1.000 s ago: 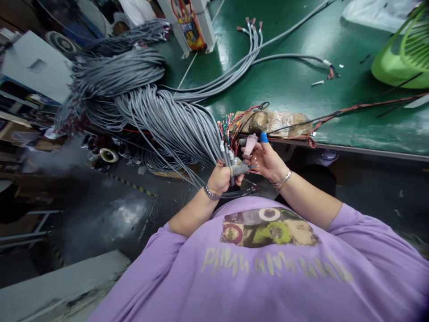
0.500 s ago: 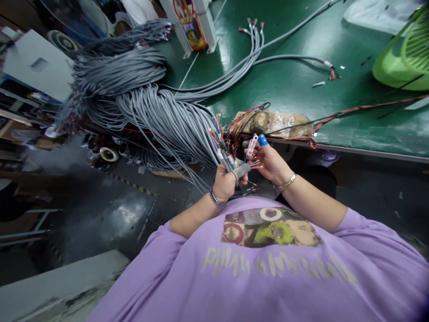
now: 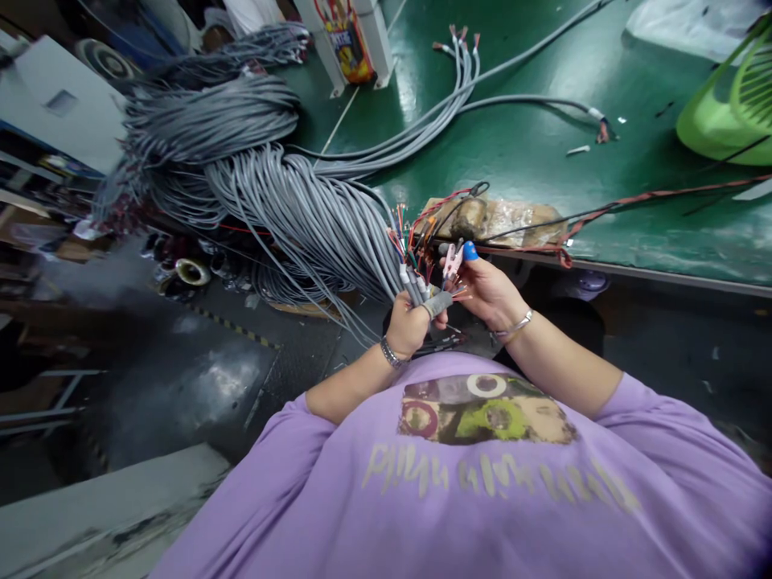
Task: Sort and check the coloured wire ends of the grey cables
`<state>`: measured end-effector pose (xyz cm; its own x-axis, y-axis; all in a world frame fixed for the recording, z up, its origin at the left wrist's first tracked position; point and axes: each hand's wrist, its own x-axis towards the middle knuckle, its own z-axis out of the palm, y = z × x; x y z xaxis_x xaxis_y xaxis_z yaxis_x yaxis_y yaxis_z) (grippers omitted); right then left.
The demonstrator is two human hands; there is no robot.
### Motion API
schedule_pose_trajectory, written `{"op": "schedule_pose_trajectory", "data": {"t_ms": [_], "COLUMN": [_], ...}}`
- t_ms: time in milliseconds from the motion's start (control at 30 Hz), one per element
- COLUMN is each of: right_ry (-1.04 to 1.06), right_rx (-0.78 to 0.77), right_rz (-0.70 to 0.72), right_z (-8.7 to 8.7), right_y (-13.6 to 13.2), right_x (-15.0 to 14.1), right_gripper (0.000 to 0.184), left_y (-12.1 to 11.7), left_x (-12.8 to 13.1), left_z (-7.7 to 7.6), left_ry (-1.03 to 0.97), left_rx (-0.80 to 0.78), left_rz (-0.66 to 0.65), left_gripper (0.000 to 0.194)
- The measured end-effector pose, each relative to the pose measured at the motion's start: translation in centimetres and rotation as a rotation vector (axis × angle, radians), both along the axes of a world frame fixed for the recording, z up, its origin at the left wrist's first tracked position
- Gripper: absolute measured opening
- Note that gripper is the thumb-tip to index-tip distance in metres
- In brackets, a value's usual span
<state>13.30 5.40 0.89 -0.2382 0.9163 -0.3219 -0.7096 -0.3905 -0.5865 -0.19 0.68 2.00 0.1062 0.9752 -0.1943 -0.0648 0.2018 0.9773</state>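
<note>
Closest in is the person's lilac T-shirt (image 3: 482, 482), whose chest print carries pale lettering that is upside down and too distorted here to read. Just past it, the left hand (image 3: 410, 323) is fisted around the ends of a few grey cables (image 3: 411, 283), a grey sleeve on its forefinger, its fingers clamped on that small bunch. The stripped ends of the bunch fan out into thin coloured wires (image 3: 410, 241) just above the fist. The right hand (image 3: 487, 289), a blue cot on one fingertip, pinches a small pale pink clip (image 3: 452, 259) held right against those wire ends; its fingers are closed on the clip. Both hands work in the air just short of the edge of the green table (image 3: 543, 153). A brown block wrapped in clear plastic (image 3: 500, 221) lies on that edge, with red and black leads trailing off it to the right. The held cables run back left into a heavy bundle of grey cables (image 3: 289, 201) that hangs over the table's corner. As I judge it, the weight of that bundle could drag the ends out of the fist, and the fine bare strands could bend or tangle, so the clip might bite the wrong wire. Further off lie a green plastic basket (image 3: 729, 112) and a white post with a red and yellow label (image 3: 345, 40), its writing illegible.
</note>
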Motion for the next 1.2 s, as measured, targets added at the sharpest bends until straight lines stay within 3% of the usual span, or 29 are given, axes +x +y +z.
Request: {"op": "schedule_pose_trajectory", "data": {"t_ms": [200, 367, 567, 733, 900, 1200], "right_ry": [0.035, 0.032, -0.002, -0.054, 0.003, 0.042], "right_rx": [-0.003, 0.011, 0.068, 0.088, 0.055, 0.033], "right_rz": [0.030, 0.156, 0.076, -0.001, 0.070, 0.012], "right_z": [-0.4, -0.2, -0.4, -0.8, -0.8, -1.2], "right_y": [-0.3, -0.4, -0.4, -0.3, 0.2, 0.6], "right_x": [0.2, 0.6, 0.5, -0.1, -0.4, -0.6], "right_gripper": [0.044, 0.052, 0.031, 0.043, 0.054, 0.049], "left_y": [-0.3, -1.0, -1.0, -0.6, -0.5, -0.3], "left_x": [-0.3, -0.6, -0.5, -0.4, -0.3, -0.2], "left_z": [0.3, 0.7, 0.6, 0.2, 0.2, 0.1], "left_ry": [-0.003, -0.016, -0.058, -0.033, -0.036, -0.043], "left_rx": [0.001, 0.008, 0.018, 0.005, 0.005, 0.001], "left_rz": [-0.001, 0.035, 0.097, 0.121, 0.091, 0.083], "left_gripper": [0.042, 0.044, 0.040, 0.040, 0.045, 0.046]}}
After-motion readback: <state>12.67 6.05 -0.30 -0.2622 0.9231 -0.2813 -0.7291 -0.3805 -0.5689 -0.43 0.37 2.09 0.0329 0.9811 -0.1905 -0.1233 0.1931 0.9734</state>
